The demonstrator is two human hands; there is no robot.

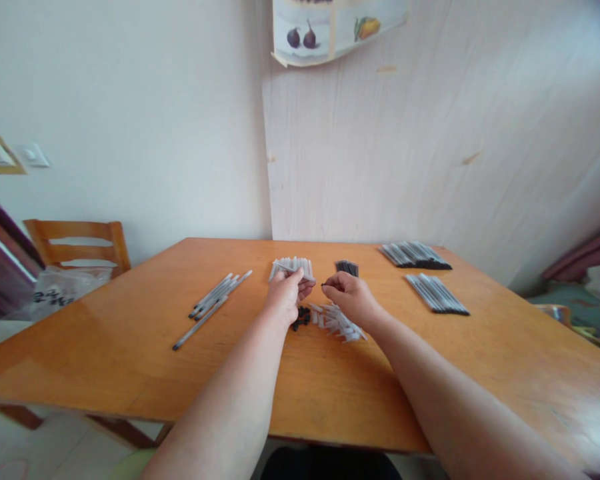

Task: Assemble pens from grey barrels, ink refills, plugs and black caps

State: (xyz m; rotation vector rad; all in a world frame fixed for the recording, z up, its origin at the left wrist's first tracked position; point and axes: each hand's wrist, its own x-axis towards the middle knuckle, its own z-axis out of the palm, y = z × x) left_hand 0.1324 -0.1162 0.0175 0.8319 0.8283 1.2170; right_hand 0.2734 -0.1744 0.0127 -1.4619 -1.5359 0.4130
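My left hand [286, 291] pinches a clear pen barrel [295, 270], tilted with its lower end toward the right. A short distance to the right, my right hand [349, 293] is closed, with a small dark piece [323, 285] showing at its fingertips, perhaps a pen plug. Behind my left hand lies a row of clear barrels [293, 261]. Dark ink refills [347, 268] lie in a bundle behind my right hand. Nearer me are a small heap of black pieces [301, 319] and a pile of clear caps [341, 323], partly covered by my right hand.
Several pens [215, 297] lie loosely on the left of the wooden table [220, 380]. On the right are two groups of pens, a back group [413, 255] and a front row [437, 294]. A chair [80, 241] with a plastic bag [70, 290] stands at the left.
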